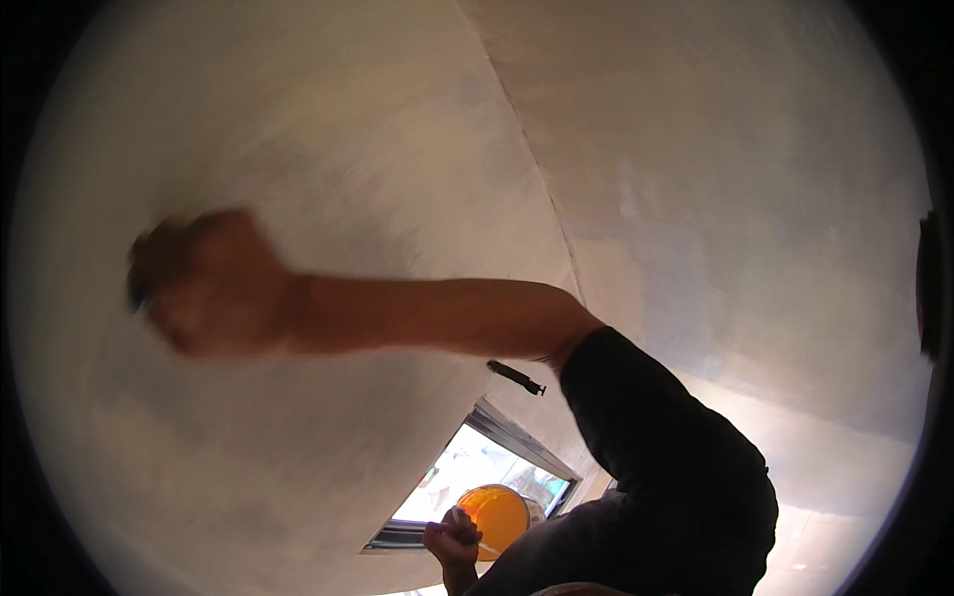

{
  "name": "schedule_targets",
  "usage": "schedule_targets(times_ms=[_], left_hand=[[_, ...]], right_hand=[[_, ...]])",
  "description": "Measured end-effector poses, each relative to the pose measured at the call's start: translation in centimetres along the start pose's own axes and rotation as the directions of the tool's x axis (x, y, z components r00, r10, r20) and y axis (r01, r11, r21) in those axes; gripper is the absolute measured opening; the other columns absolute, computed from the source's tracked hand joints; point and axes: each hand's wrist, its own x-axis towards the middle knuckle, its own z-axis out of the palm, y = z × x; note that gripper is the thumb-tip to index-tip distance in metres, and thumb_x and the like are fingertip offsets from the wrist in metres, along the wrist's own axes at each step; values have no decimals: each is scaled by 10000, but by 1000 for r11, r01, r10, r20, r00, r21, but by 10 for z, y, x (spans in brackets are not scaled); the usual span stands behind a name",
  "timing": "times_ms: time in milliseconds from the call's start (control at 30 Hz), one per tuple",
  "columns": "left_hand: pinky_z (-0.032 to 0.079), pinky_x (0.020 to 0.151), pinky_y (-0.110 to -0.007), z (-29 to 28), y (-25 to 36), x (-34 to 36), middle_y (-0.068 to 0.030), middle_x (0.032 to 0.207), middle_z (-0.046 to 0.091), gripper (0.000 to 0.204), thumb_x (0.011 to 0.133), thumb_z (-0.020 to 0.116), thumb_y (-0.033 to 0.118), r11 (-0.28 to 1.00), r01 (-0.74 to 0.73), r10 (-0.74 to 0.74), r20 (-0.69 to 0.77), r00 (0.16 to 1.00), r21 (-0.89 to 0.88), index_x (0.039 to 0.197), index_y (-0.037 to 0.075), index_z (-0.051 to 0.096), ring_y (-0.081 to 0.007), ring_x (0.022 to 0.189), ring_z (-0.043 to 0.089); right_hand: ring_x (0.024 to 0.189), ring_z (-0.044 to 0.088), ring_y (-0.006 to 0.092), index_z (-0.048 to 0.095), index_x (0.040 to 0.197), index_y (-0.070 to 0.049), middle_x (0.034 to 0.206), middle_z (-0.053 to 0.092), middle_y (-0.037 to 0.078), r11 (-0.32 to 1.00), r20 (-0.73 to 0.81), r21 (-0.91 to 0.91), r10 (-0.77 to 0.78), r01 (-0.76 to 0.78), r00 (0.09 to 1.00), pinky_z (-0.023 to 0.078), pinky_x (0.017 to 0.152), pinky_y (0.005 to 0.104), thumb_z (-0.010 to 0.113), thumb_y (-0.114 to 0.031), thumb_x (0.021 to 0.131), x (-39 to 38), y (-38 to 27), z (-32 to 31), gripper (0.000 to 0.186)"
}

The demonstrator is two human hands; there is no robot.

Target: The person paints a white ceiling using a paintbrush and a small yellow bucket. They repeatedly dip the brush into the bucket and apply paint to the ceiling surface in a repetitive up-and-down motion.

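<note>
My right arm, in a black sleeve, stretches leftward across the view. My right hand (214, 283) is a closed fist at or near the pale wall surface (298, 179), blurred by motion. A small bluish-light glint shows at its fingers, but what it grips cannot be made out. Low in the middle, my left hand (454, 541) is closed beside an orange bucket (497, 519), seemingly round its thin pale handle. The bucket appears tilted, with its round orange face toward me. My body hides part of it.
A bright window (467, 465) with a dark frame lies behind the bucket. A short black fitting (516, 377) sits on the wall above it. Two patchy, plastered surfaces meet along a seam (537, 164). Something dark (928, 288) stands at the far right edge.
</note>
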Motion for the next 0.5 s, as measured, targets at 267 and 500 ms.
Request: schedule_targets(times_ms=[267,500], left_hand=[[228,420,-259,8,-7,0,28,509,330,239,677,400,338,1000,6,-6,-112,994,0,734,107,426,-105,392,236],[239,425,-256,20,-3,-2,27,521,320,260,677,402,327,999,30,-30,-27,999,-19,782,92,438,-110,392,245]], right_hand=[[466,554,273,566,616,-29,550,543,120,982,-103,-22,182,-186,978,454,439,386,618,-65,689,11,41,-94,97],[484,572,301,632,668,-51,551,581,125,734,-148,-642,161,-219,976,470,474,345,680,-216,753,6,199,-241,191]])
